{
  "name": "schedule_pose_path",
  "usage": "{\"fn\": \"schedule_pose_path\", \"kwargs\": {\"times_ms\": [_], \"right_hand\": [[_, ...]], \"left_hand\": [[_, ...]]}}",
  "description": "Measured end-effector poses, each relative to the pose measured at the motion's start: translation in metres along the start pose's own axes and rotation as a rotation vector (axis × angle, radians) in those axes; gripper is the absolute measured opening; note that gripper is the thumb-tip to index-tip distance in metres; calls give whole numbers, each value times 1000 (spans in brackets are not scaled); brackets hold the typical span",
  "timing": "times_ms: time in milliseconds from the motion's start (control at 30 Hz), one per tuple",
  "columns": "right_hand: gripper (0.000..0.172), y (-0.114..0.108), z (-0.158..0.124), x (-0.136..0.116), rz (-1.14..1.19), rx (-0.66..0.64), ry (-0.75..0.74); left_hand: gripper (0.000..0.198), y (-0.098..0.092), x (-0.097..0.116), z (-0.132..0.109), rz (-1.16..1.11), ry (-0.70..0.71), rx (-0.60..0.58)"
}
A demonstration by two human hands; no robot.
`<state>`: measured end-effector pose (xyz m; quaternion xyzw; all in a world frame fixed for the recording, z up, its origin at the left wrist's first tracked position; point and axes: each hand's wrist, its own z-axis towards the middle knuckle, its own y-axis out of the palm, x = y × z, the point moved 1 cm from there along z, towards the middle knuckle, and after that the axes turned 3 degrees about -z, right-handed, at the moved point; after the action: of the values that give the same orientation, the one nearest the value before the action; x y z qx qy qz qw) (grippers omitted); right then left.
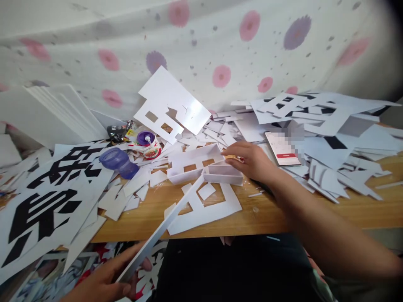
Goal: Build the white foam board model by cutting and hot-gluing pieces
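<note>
My left hand [116, 268], low in front of the table, is closed around one end of a long white foam-board strip [166, 218]. The strip slants up and away, and its far end meets a white foam-board shape [195, 155] with raised side walls and cut openings. At the right end of that shape, the fingers of my right hand [248, 159] pinch its edge. A short walled part [223, 173] lies just below those fingertips. Under the shape is a flat white cut-out sheet [204, 214] with openings.
Printed sheets with black characters [47, 201] cover the left side. A purple cup-like container [119, 162] stands beside a red-and-white tub [151, 149]. White scraps [330, 180] and a phone [283, 149] lie at right. A cut-out panel [173, 100] leans against the patterned curtain [220, 50].
</note>
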<state>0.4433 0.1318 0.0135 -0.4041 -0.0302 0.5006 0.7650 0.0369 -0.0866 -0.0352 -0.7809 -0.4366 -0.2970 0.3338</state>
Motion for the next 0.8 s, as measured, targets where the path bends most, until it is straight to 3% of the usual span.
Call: {"fn": "schedule_pose_path", "kwargs": {"times_ms": [100,300,467,800], "right_hand": [[17,19,11,-3,84,-165,-77],[20,32,-1,14,96,-129,9],[19,33,-8,11,58,-217,-20],[19,42,-7,2,-1,-322,2]], "left_hand": [[65,9,-4,5,-40,-42,-61],[70,19,-11,8,-59,-56,-124],[76,20,-12,4,-83,-69,-96],[72,18,18,8,30,-105,-146]]}}
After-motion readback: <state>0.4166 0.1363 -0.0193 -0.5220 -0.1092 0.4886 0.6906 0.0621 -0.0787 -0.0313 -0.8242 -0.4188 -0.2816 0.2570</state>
